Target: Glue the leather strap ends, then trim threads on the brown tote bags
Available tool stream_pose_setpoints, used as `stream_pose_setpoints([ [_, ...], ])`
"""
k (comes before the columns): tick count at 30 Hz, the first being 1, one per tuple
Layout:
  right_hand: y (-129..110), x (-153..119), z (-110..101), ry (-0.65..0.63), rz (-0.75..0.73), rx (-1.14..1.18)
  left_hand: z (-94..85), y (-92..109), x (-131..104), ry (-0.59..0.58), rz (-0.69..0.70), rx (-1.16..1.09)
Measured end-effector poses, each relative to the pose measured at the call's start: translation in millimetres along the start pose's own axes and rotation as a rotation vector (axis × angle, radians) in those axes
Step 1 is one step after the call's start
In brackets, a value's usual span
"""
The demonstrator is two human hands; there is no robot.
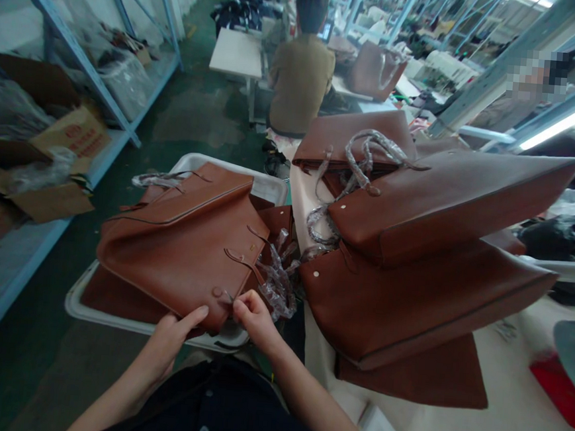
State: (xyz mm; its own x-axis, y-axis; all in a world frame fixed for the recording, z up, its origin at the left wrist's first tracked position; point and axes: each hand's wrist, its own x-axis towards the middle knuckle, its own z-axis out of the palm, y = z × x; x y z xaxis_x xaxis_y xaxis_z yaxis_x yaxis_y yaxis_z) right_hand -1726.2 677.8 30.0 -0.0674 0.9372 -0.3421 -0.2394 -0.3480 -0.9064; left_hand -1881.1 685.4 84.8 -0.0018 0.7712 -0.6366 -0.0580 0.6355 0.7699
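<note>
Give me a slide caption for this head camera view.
Both hands, left hand and right hand, pinch the near edge of a brown leather tote bag in a white tray.

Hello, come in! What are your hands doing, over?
Both hands pinching brown bag corner. Bag on white tray. Stacked bags beside.

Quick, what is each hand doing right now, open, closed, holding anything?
Left hand: gripping the near corner of the brown bag, thumb on top.
Right hand: fingers pinched closed at a thin strap on that bag's corner.
</note>
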Motion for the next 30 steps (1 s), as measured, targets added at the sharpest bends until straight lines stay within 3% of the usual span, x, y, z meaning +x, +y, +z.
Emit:
stream_pose_setpoints([
  [7,-24.6,0.6,-7.6,0.017,0.014,0.278,-11.1,-7.9,4.1,0.043,-0.033,0.038],
  [10,-26.2,5.7,-16.9,0.053,0.015,0.246,-18.4,-10.8,1.9,0.055,-0.060,0.032],
  [14,2.0,1.9,-10.6,0.074,0.063,0.197,-24.7,-18.9,4.2,0.039,-0.027,0.064],
  [20,43.8,-8.6,24.0,-0.010,0.208,0.245,-41.2,-44.3,15.5,0.162,0.004,0.201],
  [23,52.6,-5.7,35.4,-0.059,0.254,0.300,-63.7,-51.0,10.7,0.220,0.026,0.366],
  [26,63.6,-2.0,42.6,-0.093,0.290,0.332,-81.2,-48.8,3.6,0.254,0.183,0.776],
  [30,83.0,0.9,50.7,-0.103,0.319,0.322,-74.8,-41.2,18.8,0.073,0.536,1.428],
])
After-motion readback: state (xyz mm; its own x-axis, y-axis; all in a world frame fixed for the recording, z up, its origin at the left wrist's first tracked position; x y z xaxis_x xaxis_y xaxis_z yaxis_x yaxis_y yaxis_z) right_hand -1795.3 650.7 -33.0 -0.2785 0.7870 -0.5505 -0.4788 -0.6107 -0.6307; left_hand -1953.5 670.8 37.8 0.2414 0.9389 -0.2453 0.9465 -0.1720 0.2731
